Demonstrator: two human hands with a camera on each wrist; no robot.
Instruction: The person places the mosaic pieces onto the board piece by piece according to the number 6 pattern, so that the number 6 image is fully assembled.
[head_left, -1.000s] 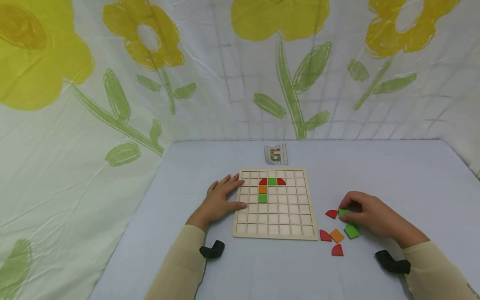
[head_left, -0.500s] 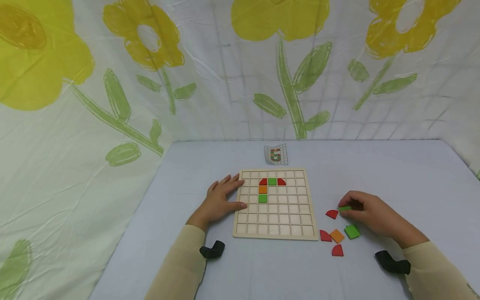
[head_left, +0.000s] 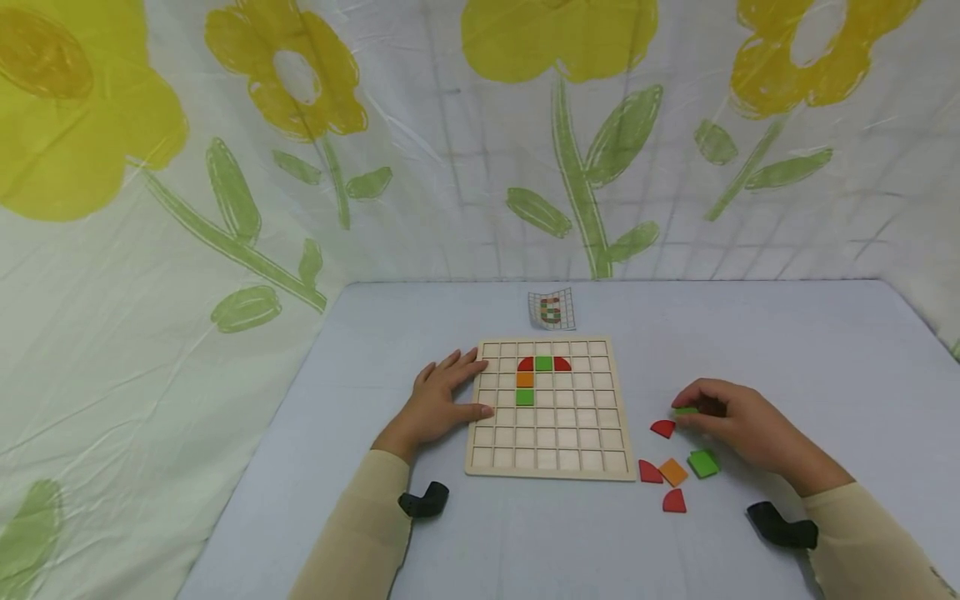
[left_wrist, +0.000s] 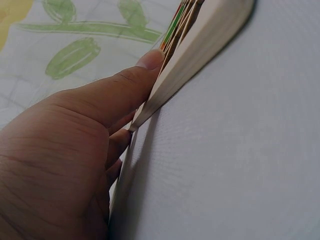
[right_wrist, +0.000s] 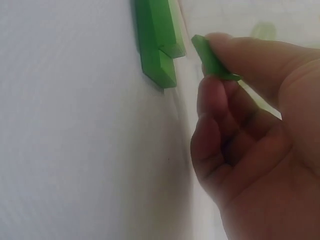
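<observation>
A wooden grid board (head_left: 567, 436) lies on the table, several red, green and orange pieces set in its upper cells. My left hand (head_left: 438, 406) rests along its left edge, fingers spread and fairly straight, the thumb over the rim; the left wrist view shows the thumb (left_wrist: 150, 60) on that rim. Right of the board, my right hand (head_left: 738, 421) pinches a green tile (right_wrist: 212, 62) between thumb and fingertips, raised off the table. Below that hand are two stacked green tiles (head_left: 703, 463). Nearby lie an orange square (head_left: 673, 472) and red quarter-round pieces (head_left: 663, 428).
A small printed grid card (head_left: 551, 309) with a coloured pattern stands or lies curled behind the board. Behind the white table (head_left: 420, 321) hangs a flowered cloth (head_left: 480, 233). Black wrist devices (head_left: 782, 527) sit near both sleeves.
The right hand has lifted the green tile off the table, tipped it edge-on and shifted it slightly up and left. My left hand and the board have stayed in place.
</observation>
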